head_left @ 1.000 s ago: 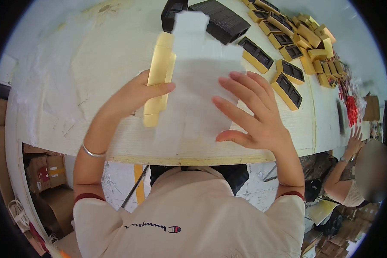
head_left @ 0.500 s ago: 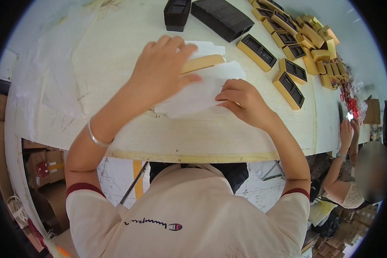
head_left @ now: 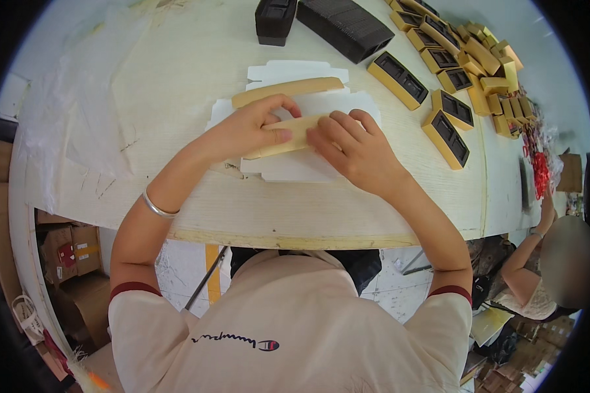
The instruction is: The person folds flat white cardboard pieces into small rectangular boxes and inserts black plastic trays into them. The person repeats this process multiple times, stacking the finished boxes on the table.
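A flat cardboard box blank, white inside (head_left: pixel 301 171), lies on the table before me. A gold far flap (head_left: pixel 288 88) stands up along its back. Nearer to me, a second gold panel (head_left: pixel 296 133) of the blank is folded up. My left hand (head_left: pixel 252 128) grips the panel's left part, with thumb and index finger bent round it. My right hand (head_left: pixel 357 147) has its fingertips pressed together on the right part of the same panel; its thumb is partly hidden.
At the back stand stacked black trays (head_left: pixel 344 27) and another black tray stack (head_left: pixel 275 21). Gold boxes with black inserts (head_left: pixel 400 80) spread along the right, beside piled gold boxes (head_left: pixel 495 85). Clear plastic sheeting (head_left: pixel 88 98) covers the left. A co-worker (head_left: pixel 528 268) sits at right.
My left hand has come down from above the blank onto the near gold panel. My right hand has shifted left from the blank's right edge, and that panel now shows its gold face.
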Action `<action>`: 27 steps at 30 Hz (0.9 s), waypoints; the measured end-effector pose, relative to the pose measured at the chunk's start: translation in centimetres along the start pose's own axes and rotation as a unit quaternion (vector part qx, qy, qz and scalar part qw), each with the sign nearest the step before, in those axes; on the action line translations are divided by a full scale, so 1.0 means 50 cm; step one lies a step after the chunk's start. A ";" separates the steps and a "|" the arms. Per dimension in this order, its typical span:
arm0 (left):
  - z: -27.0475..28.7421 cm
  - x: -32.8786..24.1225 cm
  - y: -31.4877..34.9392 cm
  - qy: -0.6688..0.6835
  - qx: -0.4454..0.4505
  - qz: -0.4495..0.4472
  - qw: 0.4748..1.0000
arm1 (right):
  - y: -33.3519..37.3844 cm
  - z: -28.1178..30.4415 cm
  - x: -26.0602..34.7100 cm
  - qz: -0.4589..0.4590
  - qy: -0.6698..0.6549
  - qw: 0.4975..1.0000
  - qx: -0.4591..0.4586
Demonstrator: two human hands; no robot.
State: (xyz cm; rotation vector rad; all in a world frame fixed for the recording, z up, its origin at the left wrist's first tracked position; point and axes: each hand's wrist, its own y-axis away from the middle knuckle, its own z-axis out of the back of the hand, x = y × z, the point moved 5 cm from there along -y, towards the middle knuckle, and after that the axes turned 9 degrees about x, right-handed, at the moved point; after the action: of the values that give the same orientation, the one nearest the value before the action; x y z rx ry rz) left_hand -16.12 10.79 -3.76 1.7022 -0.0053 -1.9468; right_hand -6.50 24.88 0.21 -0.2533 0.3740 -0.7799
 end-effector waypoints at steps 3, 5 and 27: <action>-0.016 -0.032 0.020 -0.172 -0.117 -0.017 0.978 | 0.002 -0.017 -0.006 -0.003 -0.028 0.999 0.015; -0.040 -0.082 0.056 -0.414 -0.259 -0.173 0.856 | 0.002 -0.029 -0.010 -0.004 -0.055 0.998 0.028; 0.088 -0.049 0.076 -0.245 -0.208 -0.090 0.943 | -0.034 0.017 -0.026 -0.015 -0.055 0.994 0.091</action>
State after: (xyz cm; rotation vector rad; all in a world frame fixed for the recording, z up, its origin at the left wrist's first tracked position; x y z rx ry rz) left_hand -18.54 7.02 0.66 0.9496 0.3640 -2.2619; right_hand -8.05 24.72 1.89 -0.1304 0.1934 -0.8209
